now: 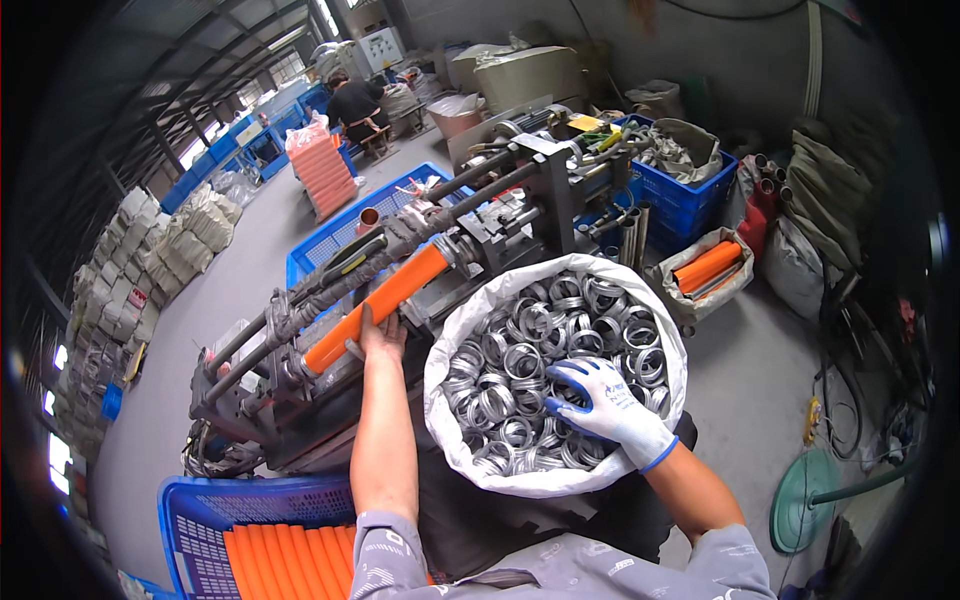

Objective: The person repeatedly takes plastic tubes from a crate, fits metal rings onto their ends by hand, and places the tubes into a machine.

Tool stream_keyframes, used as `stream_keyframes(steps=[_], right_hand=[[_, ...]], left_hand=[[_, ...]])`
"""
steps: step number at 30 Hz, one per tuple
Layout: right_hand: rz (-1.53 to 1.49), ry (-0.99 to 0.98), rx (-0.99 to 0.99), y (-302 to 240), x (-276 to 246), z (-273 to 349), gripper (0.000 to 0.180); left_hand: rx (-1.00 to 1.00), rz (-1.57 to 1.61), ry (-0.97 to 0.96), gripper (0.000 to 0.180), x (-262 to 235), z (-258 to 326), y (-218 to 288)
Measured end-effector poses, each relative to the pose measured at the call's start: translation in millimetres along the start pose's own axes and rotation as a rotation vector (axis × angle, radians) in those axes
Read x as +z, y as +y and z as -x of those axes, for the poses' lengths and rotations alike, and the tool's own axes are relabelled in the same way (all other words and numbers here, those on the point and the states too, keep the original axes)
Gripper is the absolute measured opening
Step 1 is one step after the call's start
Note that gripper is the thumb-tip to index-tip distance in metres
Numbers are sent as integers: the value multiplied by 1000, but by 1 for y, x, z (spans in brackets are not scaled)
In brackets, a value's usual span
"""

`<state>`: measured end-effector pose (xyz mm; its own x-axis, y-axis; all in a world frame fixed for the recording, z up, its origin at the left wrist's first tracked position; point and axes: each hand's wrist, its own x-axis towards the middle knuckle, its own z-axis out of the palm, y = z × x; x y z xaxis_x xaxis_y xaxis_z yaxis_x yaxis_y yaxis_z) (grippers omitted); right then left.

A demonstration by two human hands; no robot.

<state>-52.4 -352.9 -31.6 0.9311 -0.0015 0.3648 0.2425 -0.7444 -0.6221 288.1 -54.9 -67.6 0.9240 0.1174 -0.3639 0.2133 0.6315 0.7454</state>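
My bare left hand (381, 335) grips the lower side of an orange plastic pipe (377, 307) that lies in a grey metal machine (480, 225). The pipe's far end sits against the machine's head. My right hand (603, 398), in a white and blue work glove, reaches into a white woven sack (460, 325) full of shiny metal rings (540, 340). The gloved fingers are curled down among the rings; whether a ring is between them is hidden.
A blue crate of orange pipes (270, 545) stands at my lower left. More blue crates (335, 235) lie behind the machine, another (685, 195) at the back right. A small sack with orange pipes (705, 270) sits right. A person (355, 100) sits far back.
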Motion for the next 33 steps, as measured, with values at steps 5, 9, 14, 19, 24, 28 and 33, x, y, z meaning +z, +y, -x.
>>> stream_keyframes(steps=[5,9,14,19,24,28,33], right_hand=[[14,-21,1,3,-1,0,49],[8,-31,1,-2,1,-2,50],[84,-76,10,-4,-13,4,56],[333,-182,-72,-10,-14,5,69],[462,-327,-77,-7,4,-5,55],[478,-302,15,-13,-8,-5,39],[546,-293,-103,5,4,0,36]], left_hand=[[-1,8,-4,74,5,8,-15],[-28,-60,-49,76,-4,15,-5],[6,-56,11,78,13,18,-17],[53,-138,-18,77,11,32,-19],[39,-344,-118,90,-10,40,-17],[306,-361,-85,64,-34,60,-61],[663,-474,354,42,-236,131,-67]])
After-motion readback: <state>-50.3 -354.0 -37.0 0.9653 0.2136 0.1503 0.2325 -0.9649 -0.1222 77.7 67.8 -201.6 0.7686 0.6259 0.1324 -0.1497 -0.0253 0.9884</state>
